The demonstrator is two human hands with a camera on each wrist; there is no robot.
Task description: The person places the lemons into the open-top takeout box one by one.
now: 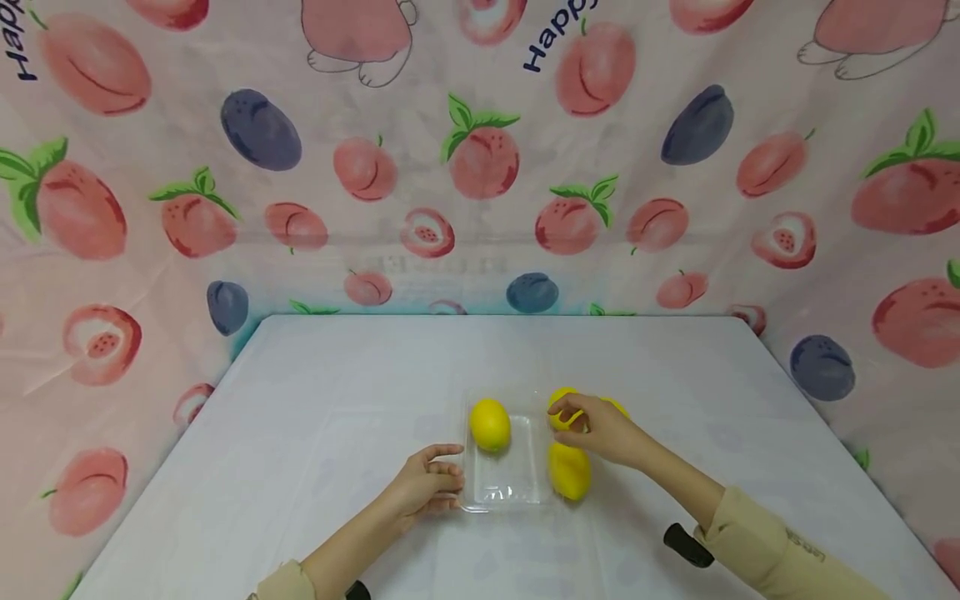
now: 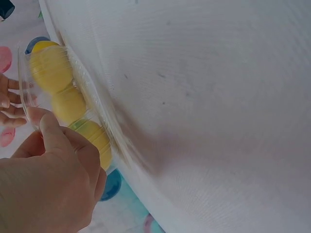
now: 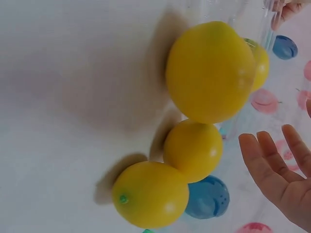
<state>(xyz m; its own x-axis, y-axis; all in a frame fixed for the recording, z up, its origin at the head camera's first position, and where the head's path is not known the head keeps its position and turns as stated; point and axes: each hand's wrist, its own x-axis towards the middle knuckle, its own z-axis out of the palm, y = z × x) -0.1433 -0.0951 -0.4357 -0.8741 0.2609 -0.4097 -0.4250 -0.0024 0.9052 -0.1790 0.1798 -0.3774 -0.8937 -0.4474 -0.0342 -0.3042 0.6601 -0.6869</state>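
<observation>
A clear plastic tray (image 1: 516,492) lies on the white table with one yellow lemon (image 1: 490,427) inside, toward its back left. My left hand (image 1: 422,486) is at the tray's left side; the left wrist view shows thumb and fingers pinching its rim (image 2: 22,68). Just right of the tray, a lemon (image 1: 570,472) lies nearest me. Farther back are a second lemon (image 1: 558,422) and a third (image 1: 617,406), both partly hidden by my right hand (image 1: 600,429). That hand hovers over them, fingers spread and curved. In the right wrist view its fingers (image 3: 272,170) stand apart from the lemons.
The white table (image 1: 337,392) extends on both sides of the tray. Behind it hangs a pink cloth (image 1: 420,167) printed with fruit. A black device (image 1: 687,546) sits beside the right sleeve.
</observation>
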